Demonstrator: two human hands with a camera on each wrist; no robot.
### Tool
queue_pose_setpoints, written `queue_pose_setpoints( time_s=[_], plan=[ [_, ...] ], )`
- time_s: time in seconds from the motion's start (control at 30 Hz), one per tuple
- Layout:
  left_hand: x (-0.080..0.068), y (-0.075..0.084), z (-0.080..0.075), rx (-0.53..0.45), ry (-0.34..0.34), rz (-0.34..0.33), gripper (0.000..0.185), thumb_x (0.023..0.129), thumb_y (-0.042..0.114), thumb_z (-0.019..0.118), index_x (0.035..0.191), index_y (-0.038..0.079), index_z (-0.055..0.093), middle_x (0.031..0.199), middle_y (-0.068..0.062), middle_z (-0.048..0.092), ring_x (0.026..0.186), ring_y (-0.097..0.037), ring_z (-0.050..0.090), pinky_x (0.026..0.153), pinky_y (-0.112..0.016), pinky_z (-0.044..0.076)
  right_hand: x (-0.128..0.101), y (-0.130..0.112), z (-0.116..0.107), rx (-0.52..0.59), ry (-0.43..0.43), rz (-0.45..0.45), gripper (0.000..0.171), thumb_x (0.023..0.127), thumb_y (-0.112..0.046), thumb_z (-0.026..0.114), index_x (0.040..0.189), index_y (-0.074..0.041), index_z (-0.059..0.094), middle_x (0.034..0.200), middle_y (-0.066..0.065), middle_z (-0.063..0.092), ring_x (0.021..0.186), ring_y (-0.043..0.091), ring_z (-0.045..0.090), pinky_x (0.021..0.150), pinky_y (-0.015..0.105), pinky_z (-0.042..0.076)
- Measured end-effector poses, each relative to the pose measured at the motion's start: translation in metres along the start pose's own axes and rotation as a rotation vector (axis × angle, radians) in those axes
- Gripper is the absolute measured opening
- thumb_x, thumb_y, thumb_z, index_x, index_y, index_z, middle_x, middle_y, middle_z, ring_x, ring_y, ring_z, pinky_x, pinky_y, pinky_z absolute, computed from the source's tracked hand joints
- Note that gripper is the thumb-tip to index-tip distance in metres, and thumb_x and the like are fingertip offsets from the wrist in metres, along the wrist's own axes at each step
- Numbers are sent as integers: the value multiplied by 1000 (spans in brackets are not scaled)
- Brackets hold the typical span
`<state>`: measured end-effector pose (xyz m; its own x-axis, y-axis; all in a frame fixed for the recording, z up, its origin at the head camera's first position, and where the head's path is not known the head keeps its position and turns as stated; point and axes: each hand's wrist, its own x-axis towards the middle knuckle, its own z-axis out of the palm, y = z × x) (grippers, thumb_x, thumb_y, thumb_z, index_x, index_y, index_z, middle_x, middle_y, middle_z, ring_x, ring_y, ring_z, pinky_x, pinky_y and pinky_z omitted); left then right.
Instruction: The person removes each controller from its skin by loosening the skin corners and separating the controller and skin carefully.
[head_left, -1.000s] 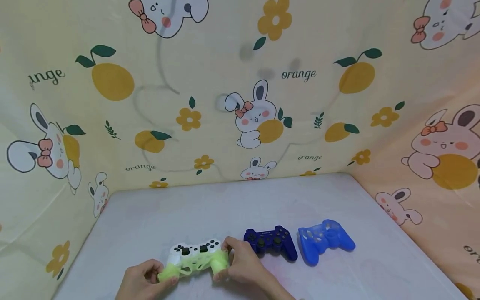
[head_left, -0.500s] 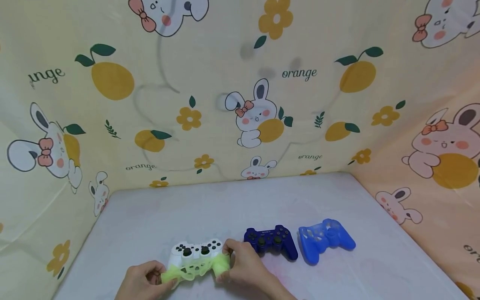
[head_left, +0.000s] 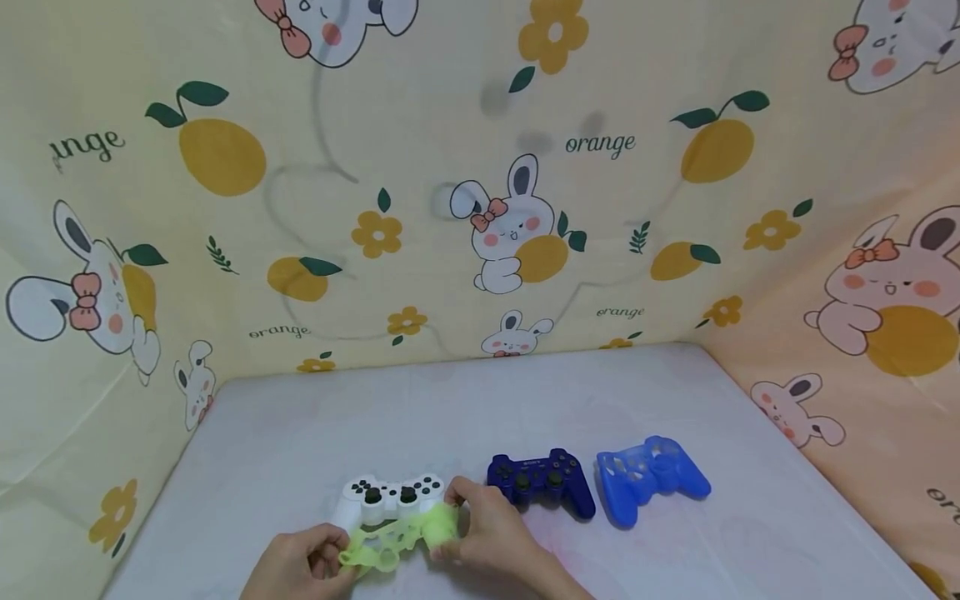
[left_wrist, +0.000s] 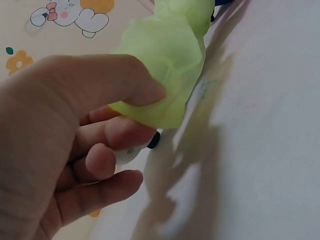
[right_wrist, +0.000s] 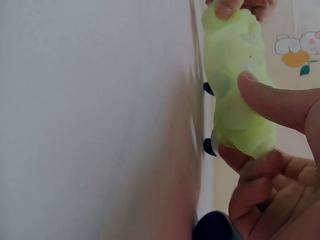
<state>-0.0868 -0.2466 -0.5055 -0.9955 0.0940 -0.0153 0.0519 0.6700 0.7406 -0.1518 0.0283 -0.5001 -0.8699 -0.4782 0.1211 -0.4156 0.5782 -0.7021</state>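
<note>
A yellow-green silicone controller cover (head_left: 397,537) is stretched between both hands, in front of a white game controller (head_left: 390,493) on the table. My left hand (head_left: 300,565) pinches the cover's left end; in the left wrist view the thumb presses on the thin flap (left_wrist: 172,107). The controller's left side shows bare behind it. My right hand (head_left: 491,525) pinches the cover's bulging right end between thumb and fingers, also seen in the right wrist view on the cover (right_wrist: 235,55). Whether the controller's right handle sits inside the cover is hidden.
A dark blue game controller (head_left: 540,483) lies just right of my right hand. Farther right is a bright blue silicone controller cover (head_left: 648,483). The white table (head_left: 450,408) meets printed cloth walls (head_left: 420,283) at its back and sides.
The cover's left part has come off the white controller and moved toward me and to the right with my left hand. The right hand stays almost in place, still pinching the cover.
</note>
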Motion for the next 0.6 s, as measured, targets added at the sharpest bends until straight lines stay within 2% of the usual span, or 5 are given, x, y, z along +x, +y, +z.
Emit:
queue_pose_setpoints(
  time_s=[0.13, 0.2, 0.33, 0.47, 0.6],
  plan=[
    [0, -2, 0, 25, -19, 143, 30, 77, 33, 85, 87, 11, 67, 64, 16, 53, 53, -1, 45, 49, -21, 40, 1, 2, -3, -15, -22, 4, 51, 60, -30, 94, 95, -25, 57, 86, -13, 57, 77, 10, 51, 71, 30, 43],
    [0, -2, 2, 33, 8, 200, 33, 77, 38, 84, 87, 13, 66, 63, 19, 53, 53, 1, 45, 49, -21, 41, 1, 3, -4, -19, -28, 3, 51, 61, -29, 93, 96, -25, 57, 87, -13, 57, 78, 10, 51, 72, 31, 44],
    [0, 0, 11, 55, 158, 295, 41, 71, 42, 87, 92, 15, 65, 65, 20, 48, 53, 3, 42, 48, -20, 40, 2, 4, -7, -2, -31, -10, 51, 61, -29, 93, 97, -24, 57, 91, -12, 59, 78, 11, 53, 74, 30, 45],
    [2, 1, 20, 119, 324, 408, 51, 61, 37, 94, 98, 15, 66, 71, 20, 44, 55, 4, 38, 49, -17, 38, 2, 5, -7, 29, -35, -15, 51, 63, -28, 93, 98, -22, 57, 90, -11, 59, 74, 10, 52, 72, 29, 45],
    [2, 2, 22, 156, 350, 410, 51, 60, 34, 95, 97, 14, 68, 72, 23, 45, 54, 5, 38, 47, -16, 36, 3, 3, -8, 37, -43, 11, 52, 63, -26, 93, 99, -22, 56, 84, -11, 57, 70, 9, 49, 69, 28, 43]
  ],
)
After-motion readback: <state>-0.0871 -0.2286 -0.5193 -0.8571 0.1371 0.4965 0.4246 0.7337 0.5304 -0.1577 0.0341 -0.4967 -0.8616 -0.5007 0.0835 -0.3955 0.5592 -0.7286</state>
